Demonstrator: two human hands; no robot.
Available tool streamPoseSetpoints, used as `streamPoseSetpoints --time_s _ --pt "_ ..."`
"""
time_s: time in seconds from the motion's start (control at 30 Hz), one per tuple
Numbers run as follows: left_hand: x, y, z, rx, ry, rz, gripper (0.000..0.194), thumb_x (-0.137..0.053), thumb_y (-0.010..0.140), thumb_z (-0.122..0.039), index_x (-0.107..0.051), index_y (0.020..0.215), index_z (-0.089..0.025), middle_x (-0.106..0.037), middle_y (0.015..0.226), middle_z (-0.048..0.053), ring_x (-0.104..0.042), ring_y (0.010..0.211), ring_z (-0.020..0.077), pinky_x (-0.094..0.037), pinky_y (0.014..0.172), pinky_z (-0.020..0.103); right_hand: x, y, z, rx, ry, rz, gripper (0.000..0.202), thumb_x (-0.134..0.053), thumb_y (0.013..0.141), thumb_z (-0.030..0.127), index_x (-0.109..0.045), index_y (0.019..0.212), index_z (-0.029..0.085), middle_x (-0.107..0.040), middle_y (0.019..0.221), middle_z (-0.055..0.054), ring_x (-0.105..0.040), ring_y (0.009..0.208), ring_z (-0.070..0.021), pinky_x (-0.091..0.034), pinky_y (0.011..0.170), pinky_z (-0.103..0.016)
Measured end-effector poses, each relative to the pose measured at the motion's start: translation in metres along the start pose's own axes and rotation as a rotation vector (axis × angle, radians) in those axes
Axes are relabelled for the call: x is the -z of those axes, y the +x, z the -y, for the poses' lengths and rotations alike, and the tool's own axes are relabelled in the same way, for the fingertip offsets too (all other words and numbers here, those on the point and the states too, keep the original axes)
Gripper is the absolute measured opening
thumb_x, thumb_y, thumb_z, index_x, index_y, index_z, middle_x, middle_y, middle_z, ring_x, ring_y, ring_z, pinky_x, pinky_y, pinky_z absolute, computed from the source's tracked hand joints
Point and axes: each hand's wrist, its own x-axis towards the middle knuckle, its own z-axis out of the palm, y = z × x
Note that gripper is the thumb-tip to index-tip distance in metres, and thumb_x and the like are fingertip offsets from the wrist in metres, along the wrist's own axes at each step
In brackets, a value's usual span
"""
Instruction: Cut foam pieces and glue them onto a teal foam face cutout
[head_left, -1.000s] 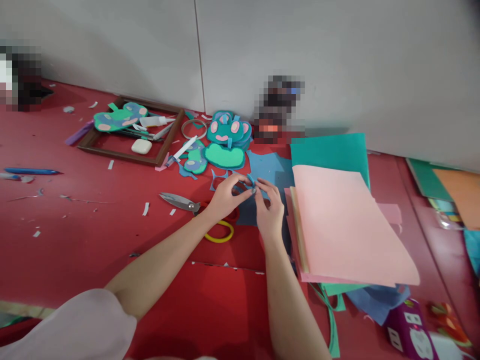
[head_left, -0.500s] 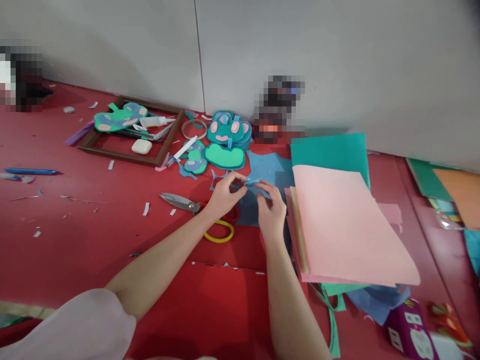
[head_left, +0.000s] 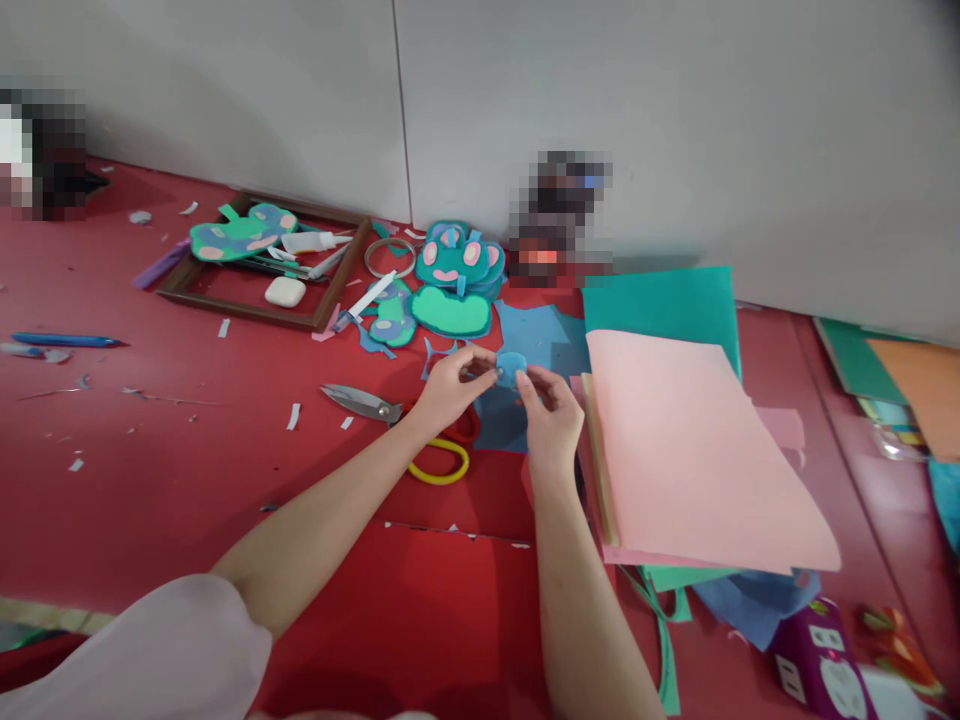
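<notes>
Between the fingertips of both my hands is a small light-blue felt piece (head_left: 511, 369), its flat face turned up toward me. My left hand (head_left: 459, 385) pinches its left edge. On the right edge, my right hand (head_left: 551, 410) grips it with thumb and fingers. Below the hands lies a larger blue felt sheet (head_left: 544, 335) with a cut, uneven outline. Scissors (head_left: 367, 402) with yellow and red handles rest under my left wrist, blades pointing left and partly hidden. Narrow blue offcuts (head_left: 439, 358) lie just beyond my left hand.
Stacked pink and green sheets (head_left: 697, 450) lie to the right. Toward the wall are green felt face shapes (head_left: 454, 262), a roll of tape (head_left: 390, 258), a white pen (head_left: 375, 296) and a brown frame (head_left: 247, 312) holding small tools. A purple power strip (head_left: 821, 660) sits lower right.
The blue felt piece has turned from nearly edge-on to showing its flat face. My right hand has shifted slightly right and down; my left hand keeps its pinch.
</notes>
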Motion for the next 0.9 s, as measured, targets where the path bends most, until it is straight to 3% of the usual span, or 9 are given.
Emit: streamPoseSetpoints --time_s 0.33,0.9 --pt "0.0003 -0.0002 -0.0063 0.032 0.009 0.024 0.025 -0.061 0.078 -0.036 -0.067 0.089 -0.015 -0.07 0.082 0.004 -0.064 0.07 0.0136 -0.051 0.063 0.024 -0.001 0.0038 -0.0095 -0.247 0.262 -0.003 0.034 -0.075 0.062 0.041 -0.068 0.087 0.018 -0.066 0.077 0.0 -0.059 0.069 -0.0122 -0.049 0.06 -0.025" --pt "0.0009 -0.0002 -0.0038 0.025 0.022 0.039 0.024 -0.062 0.079 -0.035 -0.068 0.091 -0.015 -0.071 0.085 0.004 -0.064 0.074 0.0146 -0.052 0.066 0.024 -0.0021 0.0031 -0.0073 -0.249 0.26 -0.041 0.033 -0.075 0.063 0.04 -0.071 0.088 0.018 -0.07 0.082 -0.002 -0.062 0.071 -0.0139 -0.05 0.059 -0.026"
